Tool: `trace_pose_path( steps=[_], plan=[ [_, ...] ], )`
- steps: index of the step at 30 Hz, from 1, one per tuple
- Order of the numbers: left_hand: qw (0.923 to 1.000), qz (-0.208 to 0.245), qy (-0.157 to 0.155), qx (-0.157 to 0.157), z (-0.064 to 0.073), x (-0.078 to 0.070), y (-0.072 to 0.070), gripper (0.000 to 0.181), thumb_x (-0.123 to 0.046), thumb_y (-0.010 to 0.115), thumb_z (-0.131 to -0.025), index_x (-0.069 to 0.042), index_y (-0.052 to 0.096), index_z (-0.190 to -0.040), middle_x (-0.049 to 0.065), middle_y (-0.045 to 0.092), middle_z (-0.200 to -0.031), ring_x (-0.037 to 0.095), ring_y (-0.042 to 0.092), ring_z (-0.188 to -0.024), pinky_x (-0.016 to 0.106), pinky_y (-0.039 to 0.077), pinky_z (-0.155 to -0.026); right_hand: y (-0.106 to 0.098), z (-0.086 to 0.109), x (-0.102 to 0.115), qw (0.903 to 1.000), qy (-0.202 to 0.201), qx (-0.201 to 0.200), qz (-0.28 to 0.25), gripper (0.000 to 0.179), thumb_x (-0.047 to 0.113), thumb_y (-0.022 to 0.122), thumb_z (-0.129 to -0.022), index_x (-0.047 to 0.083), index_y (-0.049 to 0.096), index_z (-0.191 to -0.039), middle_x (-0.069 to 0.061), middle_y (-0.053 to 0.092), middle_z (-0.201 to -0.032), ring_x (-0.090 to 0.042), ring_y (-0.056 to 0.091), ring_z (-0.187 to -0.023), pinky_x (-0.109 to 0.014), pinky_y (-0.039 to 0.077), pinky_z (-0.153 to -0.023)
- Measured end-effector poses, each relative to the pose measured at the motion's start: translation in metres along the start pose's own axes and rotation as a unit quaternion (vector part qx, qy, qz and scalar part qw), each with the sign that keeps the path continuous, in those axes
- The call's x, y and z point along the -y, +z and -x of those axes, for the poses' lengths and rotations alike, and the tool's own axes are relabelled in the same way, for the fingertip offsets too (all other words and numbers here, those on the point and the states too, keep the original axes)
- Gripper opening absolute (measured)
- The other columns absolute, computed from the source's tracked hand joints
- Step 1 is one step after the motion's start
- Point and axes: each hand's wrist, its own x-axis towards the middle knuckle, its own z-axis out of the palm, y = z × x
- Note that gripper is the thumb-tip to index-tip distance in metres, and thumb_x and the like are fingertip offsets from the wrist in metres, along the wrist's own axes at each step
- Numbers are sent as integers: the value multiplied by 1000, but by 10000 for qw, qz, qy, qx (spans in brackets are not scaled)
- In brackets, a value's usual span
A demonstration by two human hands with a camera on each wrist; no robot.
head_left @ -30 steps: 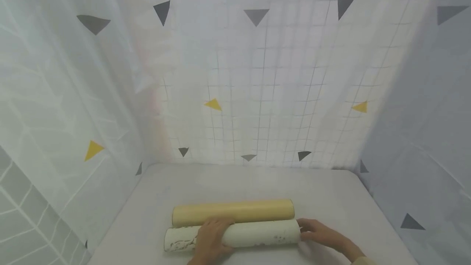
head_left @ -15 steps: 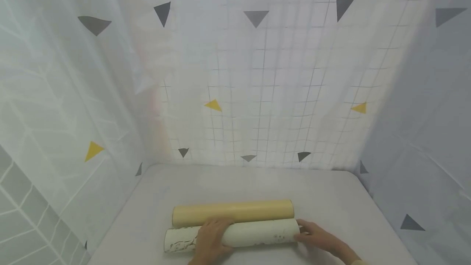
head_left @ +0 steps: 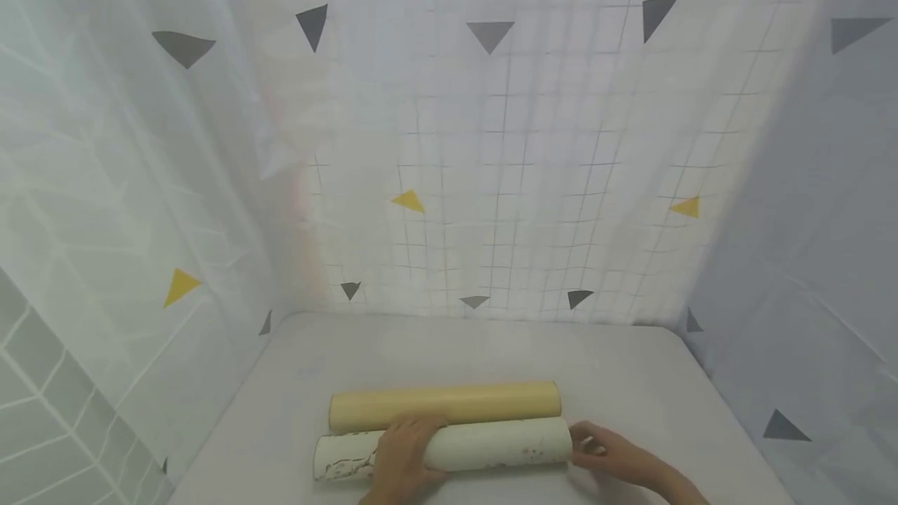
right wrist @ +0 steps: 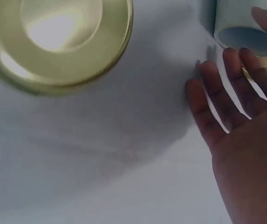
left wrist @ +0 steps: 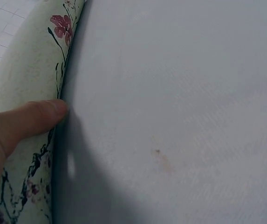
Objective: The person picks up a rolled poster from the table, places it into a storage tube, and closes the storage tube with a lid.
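Note:
A pale tube [head_left: 498, 444] with painted branches and flowers lies across the near part of the table. My left hand [head_left: 407, 454] grips it left of its middle, fingers over the top. In the left wrist view the thumb [left wrist: 35, 116] presses along its near side. At the tube's right end is my right hand [head_left: 610, 457]. The right wrist view shows that end open and hollow [right wrist: 249, 39], with the right hand's [right wrist: 252, 135] fingers spread loosely beside the rim. Whether they touch it I cannot tell. Behind lies a yellow tube [head_left: 449, 405], close alongside.
A round gold metal lid or tin end [right wrist: 63, 42] appears near the camera in the right wrist view. The white table [head_left: 449, 349] is enclosed by a pale curtain [head_left: 491, 139] with grey and yellow triangles at the back and sides.
The right hand first came slightly further left over the tube's end, then drew back right. The left hand and both tubes stay in about the same place.

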Motion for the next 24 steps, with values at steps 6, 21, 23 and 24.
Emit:
trace_pose_path(
  steps=[6,21,23,24],
  plan=[
    [10000,-2,-11,-7,0,2,1,79,-47,96,-45,-31,69,-117,-16,76,-110,10,70,-103,35,58,-94,2,16,3,9981,-45,403,464,18,27,69,-96,12,66,-105,2,71,-98,-9,62,-86,-27,54,-75],
    [10000,-81,5,29,0,1,3,76,-48,93,-48,-31,68,-117,-16,74,-112,9,69,-107,35,57,-97,30,52,21,9855,720,106,1531,35,64,76,-79,36,61,-93,16,63,-83,-5,55,-71,-28,45,-57],
    [9999,-88,-14,75,0,1,3,75,-49,93,-49,-31,68,-117,-16,74,-113,9,69,-107,35,58,-97,30,54,20,9847,523,34,1664,33,64,74,-81,38,61,-95,19,62,-84,-2,54,-71,-25,44,-58],
    [9999,-87,-26,92,0,1,2,74,-49,93,-49,-31,68,-117,-16,74,-112,9,69,-107,36,58,-97,29,56,19,9840,477,2,1715,32,64,74,-81,39,61,-96,21,61,-85,0,53,-71,-24,43,-58]
  ],
)
